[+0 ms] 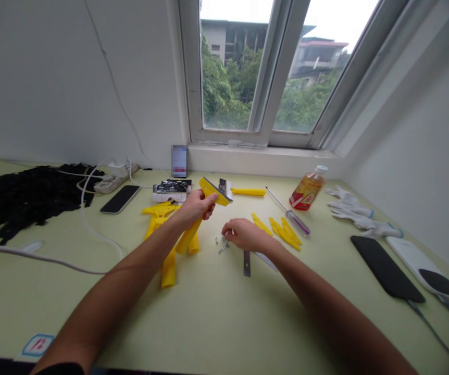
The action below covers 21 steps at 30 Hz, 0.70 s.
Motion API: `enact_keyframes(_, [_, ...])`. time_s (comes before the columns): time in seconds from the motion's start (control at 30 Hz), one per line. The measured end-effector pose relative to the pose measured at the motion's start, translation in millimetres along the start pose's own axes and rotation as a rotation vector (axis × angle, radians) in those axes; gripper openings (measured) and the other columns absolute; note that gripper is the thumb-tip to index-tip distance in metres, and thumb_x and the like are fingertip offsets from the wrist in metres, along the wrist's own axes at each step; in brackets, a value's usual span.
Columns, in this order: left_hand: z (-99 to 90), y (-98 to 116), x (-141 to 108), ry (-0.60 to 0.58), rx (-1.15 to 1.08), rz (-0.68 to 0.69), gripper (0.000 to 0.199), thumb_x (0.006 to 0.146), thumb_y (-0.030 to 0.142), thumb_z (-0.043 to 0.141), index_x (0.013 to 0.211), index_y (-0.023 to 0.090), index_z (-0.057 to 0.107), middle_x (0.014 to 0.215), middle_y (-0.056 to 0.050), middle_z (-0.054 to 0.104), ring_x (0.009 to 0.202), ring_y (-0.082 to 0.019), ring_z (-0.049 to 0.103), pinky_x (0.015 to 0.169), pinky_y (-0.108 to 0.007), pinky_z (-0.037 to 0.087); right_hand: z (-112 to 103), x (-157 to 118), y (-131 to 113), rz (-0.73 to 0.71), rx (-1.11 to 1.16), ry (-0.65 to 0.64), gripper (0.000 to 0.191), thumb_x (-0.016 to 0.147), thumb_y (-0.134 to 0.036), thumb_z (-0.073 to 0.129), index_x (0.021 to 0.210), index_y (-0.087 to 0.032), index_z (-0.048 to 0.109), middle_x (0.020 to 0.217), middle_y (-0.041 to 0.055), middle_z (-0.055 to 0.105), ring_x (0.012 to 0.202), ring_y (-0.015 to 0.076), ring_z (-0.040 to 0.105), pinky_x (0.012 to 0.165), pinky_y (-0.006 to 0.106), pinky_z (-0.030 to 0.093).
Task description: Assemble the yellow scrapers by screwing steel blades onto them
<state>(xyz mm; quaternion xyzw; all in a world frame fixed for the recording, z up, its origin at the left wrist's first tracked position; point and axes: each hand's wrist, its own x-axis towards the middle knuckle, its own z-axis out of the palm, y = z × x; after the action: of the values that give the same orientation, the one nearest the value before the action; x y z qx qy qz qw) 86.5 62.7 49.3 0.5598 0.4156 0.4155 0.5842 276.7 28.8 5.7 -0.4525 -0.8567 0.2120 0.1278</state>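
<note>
My left hand (198,207) is wrapped round a yellow scraper (187,237), its wide head raised with a dark strip along the edge. My right hand (242,233) is low over a small group of loose screws (222,250), its fingers curled together at the tips; whether a screw is between them I cannot make out. Just below it on the table lie a flat metal blade (247,264) and a pale pointed strip (265,261). Several yellow plastic pieces (285,232) lie to its right. More yellow scraper handles (168,271) are piled under my left forearm.
At the back are a finished-looking scraper (248,192), a boxed stack (170,191) and a propped phone (179,161). A screwdriver (298,223), a bottle (308,190), gloves (357,211) and power banks (386,268) are on the right; another phone (120,199), cables and black strips (33,192), left.
</note>
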Motion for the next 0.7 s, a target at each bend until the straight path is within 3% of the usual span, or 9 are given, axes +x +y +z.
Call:
enact_keyframes(0.3, [1.4, -4, -1, -0.071, 0.003, 0.004, 0.027, 0.086, 0.035, 0.061, 0.073, 0.014, 0.051, 0.056, 0.002, 0.051, 0.038, -0.005, 0.043, 0.037, -0.018, 0.031, 14, 3, -4, -0.008, -0.203, 0.011, 0.022, 0.089, -0.019, 0.054, 0.096, -0.024, 0.074, 0.095, 0.0066, 0.07, 0.089, 0.0195, 0.063, 0.082, 0.029, 0.043])
enact_keyframes(0.7, [0.7, -9, 1, -0.087, 0.006, 0.015, 0.03, 0.083, 0.04, 0.066, 0.076, 0.014, 0.052, 0.057, 0.003, 0.051, 0.039, -0.005, 0.044, 0.038, -0.019, 0.033, 15, 2, -8, -0.038, -0.294, 0.005, 0.016, 0.088, -0.022, 0.056, 0.09, -0.021, 0.072, 0.094, 0.0077, 0.07, 0.088, 0.0216, 0.062, 0.078, 0.032, 0.039])
